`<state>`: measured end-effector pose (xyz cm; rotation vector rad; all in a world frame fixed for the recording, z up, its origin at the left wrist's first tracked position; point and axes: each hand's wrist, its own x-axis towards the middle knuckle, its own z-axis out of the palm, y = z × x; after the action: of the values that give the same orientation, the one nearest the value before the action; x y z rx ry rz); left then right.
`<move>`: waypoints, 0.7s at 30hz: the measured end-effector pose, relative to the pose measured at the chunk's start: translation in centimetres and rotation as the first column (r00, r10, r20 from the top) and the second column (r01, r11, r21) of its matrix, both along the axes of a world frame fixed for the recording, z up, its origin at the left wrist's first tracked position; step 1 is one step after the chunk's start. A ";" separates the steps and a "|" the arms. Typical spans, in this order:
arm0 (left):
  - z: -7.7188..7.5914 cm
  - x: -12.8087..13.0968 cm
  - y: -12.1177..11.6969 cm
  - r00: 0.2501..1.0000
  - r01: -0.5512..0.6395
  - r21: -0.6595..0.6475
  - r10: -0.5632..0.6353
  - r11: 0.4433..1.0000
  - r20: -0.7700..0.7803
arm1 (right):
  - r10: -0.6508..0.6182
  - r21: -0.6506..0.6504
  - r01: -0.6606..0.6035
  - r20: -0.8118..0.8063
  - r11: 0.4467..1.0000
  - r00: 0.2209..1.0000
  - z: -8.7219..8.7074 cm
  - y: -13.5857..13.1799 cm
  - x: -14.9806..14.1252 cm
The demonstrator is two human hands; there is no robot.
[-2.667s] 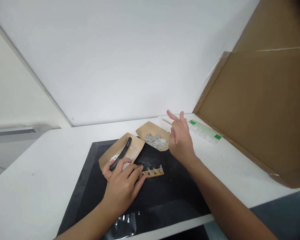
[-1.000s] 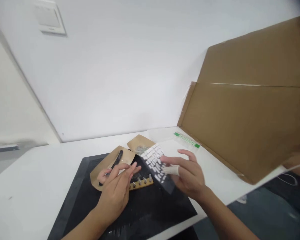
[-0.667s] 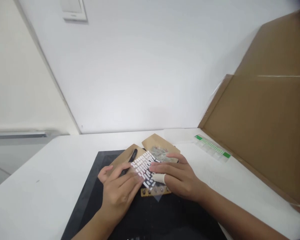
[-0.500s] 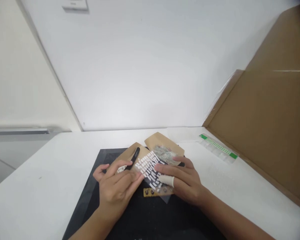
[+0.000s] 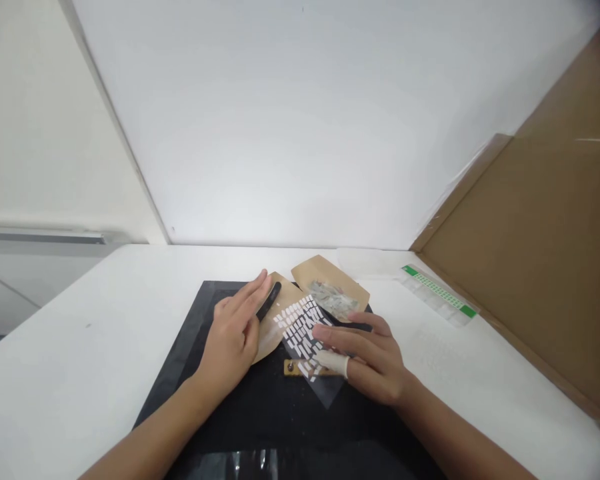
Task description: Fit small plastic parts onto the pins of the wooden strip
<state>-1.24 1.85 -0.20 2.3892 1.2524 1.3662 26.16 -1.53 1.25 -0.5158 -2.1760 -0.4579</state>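
Note:
A clear sheet [image 5: 327,393] carries rows of small white rectangular pieces [image 5: 300,327] and lies at a slant over a yellow strip [image 5: 292,371]. My right hand [image 5: 373,357] has hold of its right side, with one fingertip on the white pieces; a pale cover wraps one finger. My left hand [image 5: 234,330] is off the sheet, fingers stretched out close together beside a slim black tool [image 5: 269,301]. That tool rests on a brown paper piece [image 5: 273,340]; its lower end is hidden by my left hand.
Behind the sheet, another brown paper piece [image 5: 313,268] bears a crumpled clear bag [image 5: 334,300]. A black mat [image 5: 270,413] lies under everything on the white table [image 5: 60,347]. At right are a green-and-clear strip [image 5: 439,293] and a large cardboard panel [image 5: 545,253] by the wall.
My left hand has let go of the sheet's left edge and moved left and up toward the black tool. The sheet has turned slightly under my right hand. The view has shifted a little.

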 end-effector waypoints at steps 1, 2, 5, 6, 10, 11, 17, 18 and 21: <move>0.2 0.1 -0.1 0.998 0.036 -0.042 -0.034 0.998 0.062 | -0.002 0.010 0.002 0.001 1.000 1.000 0.2 -0.1 -0.1; 0.5 0.2 -0.2 0.990 0.069 -0.101 -0.055 0.993 0.131 | -0.007 0.016 0.007 -0.001 1.000 1.000 0.4 -0.1 -0.1; 1.2 0.5 -0.7 0.956 0.162 -0.325 -0.065 0.932 0.288 | -0.009 0.008 0.009 -0.016 1.000 1.000 0.6 -0.3 -0.3; 1.3 0.6 -0.8 0.946 0.190 -0.382 -0.065 0.904 0.317 | -0.005 0.000 0.005 -0.021 1.000 1.000 0.6 -0.3 -0.3; 1.4 0.7 -1.2 0.909 0.306 -0.493 -0.096 0.815 0.406 | 0.006 0.015 -0.006 -0.009 1.000 1.000 0.5 -0.3 -0.2; 1.4 0.7 -1.3 0.897 0.334 -0.501 -0.107 0.798 0.429 | 0.005 0.025 -0.005 -0.002 1.000 1.000 0.5 -0.3 -0.2; 1.7 1.0 -1.7 0.798 0.483 -0.506 -0.121 0.715 0.591 | 0.008 0.026 -0.008 0.004 1.000 1.000 0.8 -0.5 -0.1; 1.8 1.1 -1.7 0.785 0.496 -0.507 -0.115 0.704 0.608 | 0.014 0.028 -0.015 0.013 0.999 1.000 0.8 -0.6 -0.2; 1.7 1.3 -1.6 0.755 0.531 -0.515 -0.100 0.673 0.648 | 0.012 0.017 -0.012 0.014 1.000 1.000 0.9 -0.6 -0.3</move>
<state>0.05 0.24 1.48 1.4289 0.8523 1.1063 25.85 -2.18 2.20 -0.4910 -2.1857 -0.4742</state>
